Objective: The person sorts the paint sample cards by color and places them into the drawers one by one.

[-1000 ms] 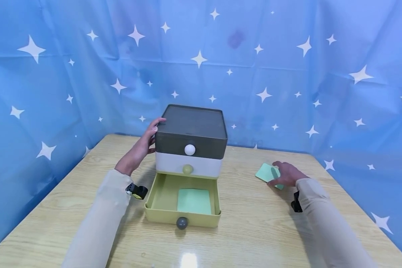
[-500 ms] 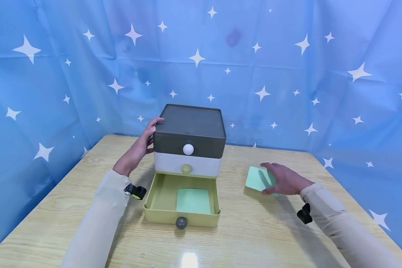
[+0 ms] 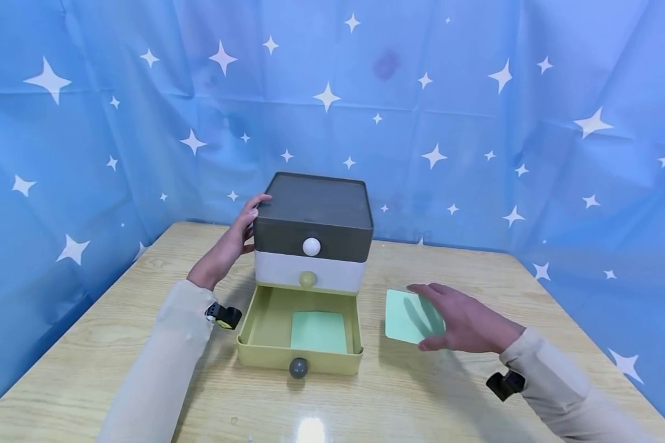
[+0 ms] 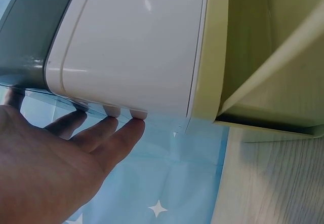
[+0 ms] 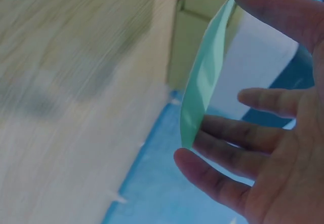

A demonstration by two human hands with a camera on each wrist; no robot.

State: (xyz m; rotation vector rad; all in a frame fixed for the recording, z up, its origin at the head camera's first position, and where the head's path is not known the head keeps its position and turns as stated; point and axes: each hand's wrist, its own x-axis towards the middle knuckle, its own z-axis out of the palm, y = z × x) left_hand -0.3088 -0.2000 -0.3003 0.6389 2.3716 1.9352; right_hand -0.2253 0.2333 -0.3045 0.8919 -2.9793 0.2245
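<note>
A small drawer unit (image 3: 313, 240) with a dark grey top tier, a white middle tier and a yellow-green bottom stands on the table. Its bottom drawer (image 3: 266, 320) is pulled out, and a mint-green sheet (image 3: 318, 332) lies inside. With fingers spread, my left hand (image 3: 227, 246) rests against the unit's left side; the left wrist view shows the fingertips (image 4: 136, 122) touching its back edge. My right hand (image 3: 465, 317) pinches a second mint-green card (image 3: 407, 317) by its edges, held above the table right of the drawer. In the right wrist view this card (image 5: 205, 77) looks slightly bowed between thumb and fingers.
The wooden table (image 3: 366, 400) reaches back to a blue curtain (image 3: 449, 80) with white stars, which also hangs at both sides. A round dark knob (image 3: 298, 368) sticks out from the open drawer's front.
My right hand has lifted the mint-green card off the table and carried it left and nearer, toward the open drawer. My left hand stays on the drawer unit.
</note>
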